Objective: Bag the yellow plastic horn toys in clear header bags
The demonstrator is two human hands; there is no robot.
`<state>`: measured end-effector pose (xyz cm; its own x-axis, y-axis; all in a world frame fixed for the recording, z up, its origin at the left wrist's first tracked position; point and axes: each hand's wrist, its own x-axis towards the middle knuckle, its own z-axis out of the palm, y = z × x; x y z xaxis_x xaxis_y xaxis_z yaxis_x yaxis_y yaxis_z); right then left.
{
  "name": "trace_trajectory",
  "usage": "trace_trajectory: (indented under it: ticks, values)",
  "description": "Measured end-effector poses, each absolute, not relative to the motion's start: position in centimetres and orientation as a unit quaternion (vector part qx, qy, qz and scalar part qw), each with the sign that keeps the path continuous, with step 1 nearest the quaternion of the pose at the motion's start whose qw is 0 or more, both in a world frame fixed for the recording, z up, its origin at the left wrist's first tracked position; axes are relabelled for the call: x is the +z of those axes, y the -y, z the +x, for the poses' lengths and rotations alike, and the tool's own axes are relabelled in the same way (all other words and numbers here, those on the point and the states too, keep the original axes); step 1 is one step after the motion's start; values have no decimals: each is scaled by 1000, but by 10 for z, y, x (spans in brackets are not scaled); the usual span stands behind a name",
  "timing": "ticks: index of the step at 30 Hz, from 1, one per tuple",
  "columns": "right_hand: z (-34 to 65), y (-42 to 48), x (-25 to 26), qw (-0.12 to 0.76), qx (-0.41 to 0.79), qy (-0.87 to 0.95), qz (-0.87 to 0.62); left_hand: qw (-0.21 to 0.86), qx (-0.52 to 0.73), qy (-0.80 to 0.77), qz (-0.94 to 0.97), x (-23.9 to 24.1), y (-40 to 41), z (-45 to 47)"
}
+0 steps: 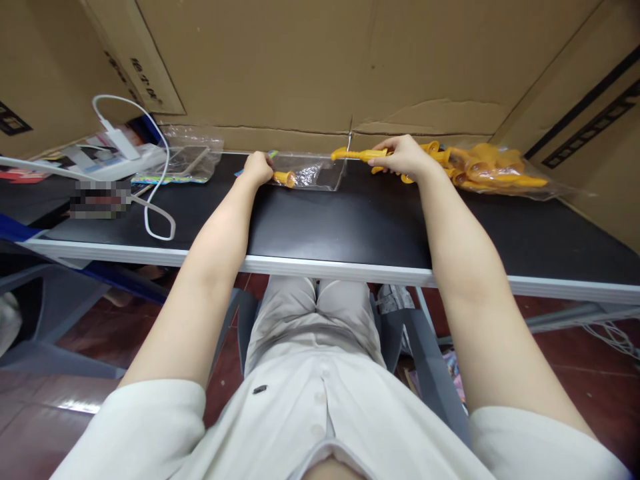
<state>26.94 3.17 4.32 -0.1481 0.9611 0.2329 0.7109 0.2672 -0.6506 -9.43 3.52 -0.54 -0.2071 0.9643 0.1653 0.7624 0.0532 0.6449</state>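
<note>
My left hand (258, 167) is closed on the end of a small clear plastic bag (314, 173) lying on the black table (350, 227); a short yellow plastic piece (285, 178) sits inside it by my fingers. My right hand (404, 157) is closed round a long yellow plastic part (356, 155), its tip pointing left toward the mouth of the bag. Just right of that hand lies a larger clear bag of several yellow plastic parts (493, 172).
Cardboard sheets (300, 60) wall the back and sides of the table. At the far left are a stack of clear bags (193, 157), a white power strip with charger (117, 157) and a white cable (155, 213). My lap sits under the table's white front edge.
</note>
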Motion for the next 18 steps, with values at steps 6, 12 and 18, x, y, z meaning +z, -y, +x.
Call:
trace_trajectory:
  ticks: [6, 12, 18]
  values:
    - [269, -7, 57, 266, 276, 744, -547, 184, 347, -703, 593, -9, -38, -98]
    - [266, -9, 52, 259, 280, 735, -561, 194, 335, -696, 605, -16, -47, -102]
    - [250, -17, 39, 294, 258, 724, -568, 191, 319, -675, 637, -19, -47, -105]
